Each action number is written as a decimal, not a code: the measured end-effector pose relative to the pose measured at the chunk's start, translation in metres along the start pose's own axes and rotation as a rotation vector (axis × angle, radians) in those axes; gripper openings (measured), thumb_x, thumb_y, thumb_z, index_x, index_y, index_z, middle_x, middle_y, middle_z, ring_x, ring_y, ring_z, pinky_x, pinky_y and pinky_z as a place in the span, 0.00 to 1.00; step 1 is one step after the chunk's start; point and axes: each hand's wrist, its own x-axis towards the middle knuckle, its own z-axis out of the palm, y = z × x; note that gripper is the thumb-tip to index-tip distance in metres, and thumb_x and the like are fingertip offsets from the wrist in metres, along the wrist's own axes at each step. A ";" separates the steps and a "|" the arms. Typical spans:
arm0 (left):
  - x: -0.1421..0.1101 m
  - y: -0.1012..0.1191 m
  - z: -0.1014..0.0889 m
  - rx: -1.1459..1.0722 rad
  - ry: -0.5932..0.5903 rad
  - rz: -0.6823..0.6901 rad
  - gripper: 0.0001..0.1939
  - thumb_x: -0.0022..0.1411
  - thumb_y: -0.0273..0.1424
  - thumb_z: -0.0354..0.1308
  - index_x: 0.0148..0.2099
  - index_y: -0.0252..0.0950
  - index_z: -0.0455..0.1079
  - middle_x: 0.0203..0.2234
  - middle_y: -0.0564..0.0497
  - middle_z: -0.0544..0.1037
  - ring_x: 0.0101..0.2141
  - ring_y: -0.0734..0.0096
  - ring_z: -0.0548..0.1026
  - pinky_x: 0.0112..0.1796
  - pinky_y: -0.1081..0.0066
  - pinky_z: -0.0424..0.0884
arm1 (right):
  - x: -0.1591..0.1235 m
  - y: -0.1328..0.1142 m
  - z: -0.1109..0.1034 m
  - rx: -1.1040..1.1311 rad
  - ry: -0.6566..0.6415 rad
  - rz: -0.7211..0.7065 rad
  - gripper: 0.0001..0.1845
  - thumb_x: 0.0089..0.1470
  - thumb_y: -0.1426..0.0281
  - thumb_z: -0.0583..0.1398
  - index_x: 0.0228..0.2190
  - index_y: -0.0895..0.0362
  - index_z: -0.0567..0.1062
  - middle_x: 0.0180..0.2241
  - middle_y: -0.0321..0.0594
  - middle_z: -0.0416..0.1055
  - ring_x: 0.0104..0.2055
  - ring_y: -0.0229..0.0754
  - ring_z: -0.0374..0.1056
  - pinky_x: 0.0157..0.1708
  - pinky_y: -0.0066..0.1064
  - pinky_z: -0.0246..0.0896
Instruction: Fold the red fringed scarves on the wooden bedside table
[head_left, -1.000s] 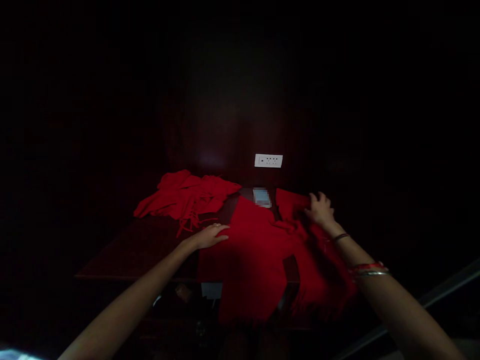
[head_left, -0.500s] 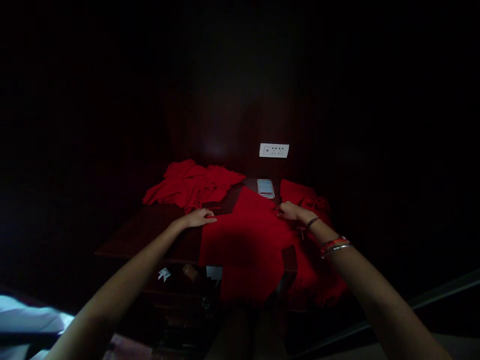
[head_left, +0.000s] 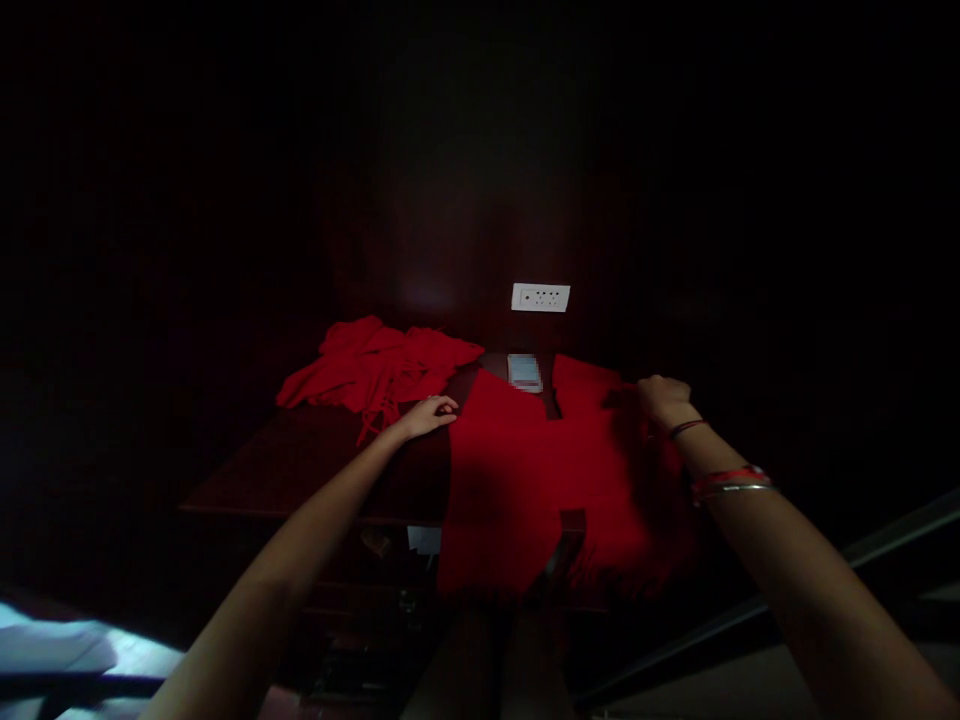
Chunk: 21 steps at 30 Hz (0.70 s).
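A red fringed scarf lies over the front of a dark wooden desk, its lower fringe hanging past the edge. At its upper left corner is my left hand, thumb and fingers closed on the cloth. My right hand is in a fist at the upper right part of the scarf, in dim light; the fingertips are hidden. The upper edge runs fairly straight between both hands. Behind it, more flat red cloth shows beside a phone-like rectangle with a blurred face.
A crumpled red fringed cloth is heaped at the back left of the desk. A white socket plate is on the dark wall. Below the desktop, a pale item and a brownish packet show dimly.
My right hand has moved right, drawing the scarf's upper edge wider. My left hand and the corner at it have shifted right and slightly up. The heaped cloth stays put.
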 end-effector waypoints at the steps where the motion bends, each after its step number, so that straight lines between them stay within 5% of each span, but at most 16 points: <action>1: 0.002 -0.001 0.005 0.027 0.009 0.016 0.12 0.46 0.34 0.54 0.34 0.34 0.65 0.28 0.52 0.68 0.33 0.72 0.65 0.36 0.73 0.60 | -0.004 -0.009 0.006 -0.042 -0.002 0.055 0.14 0.49 0.69 0.49 0.26 0.57 0.74 0.27 0.55 0.67 0.37 0.52 0.62 0.34 0.42 0.53; 3: 0.004 -0.003 0.013 0.043 -0.008 0.024 0.10 0.45 0.33 0.54 0.32 0.34 0.66 0.26 0.53 0.68 0.31 0.72 0.66 0.34 0.74 0.60 | -0.009 -0.034 0.014 -0.091 0.004 0.058 0.14 0.50 0.70 0.49 0.32 0.62 0.72 0.35 0.59 0.65 0.41 0.53 0.59 0.37 0.42 0.51; 7: 0.003 -0.007 0.019 0.006 -0.039 0.015 0.07 0.47 0.33 0.52 0.27 0.33 0.66 0.20 0.55 0.67 0.25 0.75 0.65 0.29 0.75 0.61 | -0.010 -0.092 0.028 -0.011 -0.038 -0.220 0.17 0.49 0.65 0.51 0.41 0.56 0.67 0.43 0.46 0.63 0.44 0.43 0.57 0.41 0.30 0.51; 11: 0.006 -0.001 0.017 -0.035 -0.030 0.043 0.09 0.51 0.33 0.49 0.29 0.32 0.64 0.21 0.55 0.67 0.26 0.76 0.65 0.30 0.76 0.61 | 0.001 -0.131 0.041 0.126 -0.037 -0.388 0.21 0.51 0.62 0.47 0.45 0.58 0.62 0.44 0.48 0.62 0.46 0.42 0.56 0.41 0.30 0.51; 15: 0.013 0.010 0.018 -0.039 -0.032 0.082 0.10 0.52 0.33 0.48 0.31 0.32 0.64 0.24 0.54 0.69 0.28 0.75 0.66 0.32 0.75 0.62 | 0.011 -0.136 0.048 0.130 -0.120 -0.326 0.17 0.50 0.64 0.50 0.40 0.59 0.67 0.41 0.48 0.65 0.42 0.44 0.60 0.36 0.30 0.53; 21: 0.017 0.006 0.028 0.049 -0.036 0.145 0.12 0.55 0.35 0.46 0.36 0.34 0.67 0.35 0.50 0.70 0.39 0.72 0.65 0.42 0.73 0.58 | 0.009 -0.104 0.033 0.131 -0.151 -0.330 0.14 0.51 0.67 0.48 0.31 0.59 0.71 0.33 0.44 0.70 0.34 0.37 0.64 0.32 0.23 0.53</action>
